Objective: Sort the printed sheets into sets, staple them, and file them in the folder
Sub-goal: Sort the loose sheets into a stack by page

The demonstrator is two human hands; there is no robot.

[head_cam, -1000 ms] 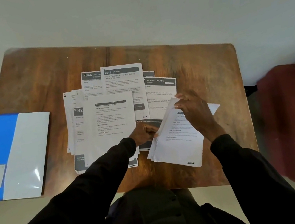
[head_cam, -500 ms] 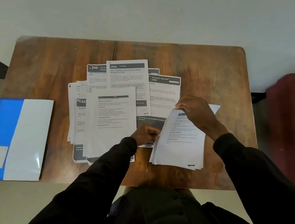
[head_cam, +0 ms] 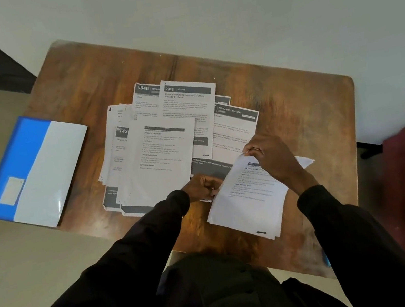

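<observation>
Head view: on a wooden table point(head_cam: 296, 109) a loose spread of printed sheets point(head_cam: 158, 155) overlaps at the middle, its far edges ragged and its near corners close to the table's front edge. Just to the right of it, both hands hold a smaller set of sheets point(head_cam: 246, 208) tilted off square. The left hand point(head_cam: 203, 187) has curled fingers that pinch the set's left edge. The right hand point(head_cam: 269, 157) pinches its upper corner, which curls up from the pile. The set's lower corner lies near the front edge. A blue-and-white folder point(head_cam: 34, 172) lies shut at the left, well apart from the hands, hanging over the table's left edge. Bare wood shows along the far side and the right side. A small blue thing point(head_cam: 327, 262) at the front right edge may be a pen; it is too blurred to say.
</observation>
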